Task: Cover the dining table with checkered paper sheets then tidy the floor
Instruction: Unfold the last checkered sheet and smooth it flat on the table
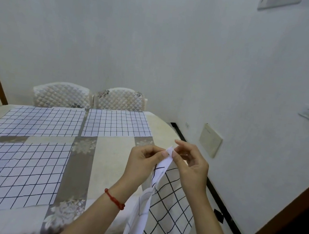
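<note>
Head camera: left hand (144, 158) and right hand (191, 161) both pinched one paper sheet's (163, 201) top corner, sheet dangling below their fingertips (165, 153).

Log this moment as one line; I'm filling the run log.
stage: covering | hands: left hand and right hand pinch folded checkered sheet corner | table: three sheets laid, near-right bare

Three white checkered sheets lie flat on the counter (108, 161): far-left sheet (37, 121), far-right sheet (117, 124), and near-left sheet (17, 175). A fourth sheet (168, 202) hangs crumpled over the counter's near right edge, its top corner lifted.
</note>
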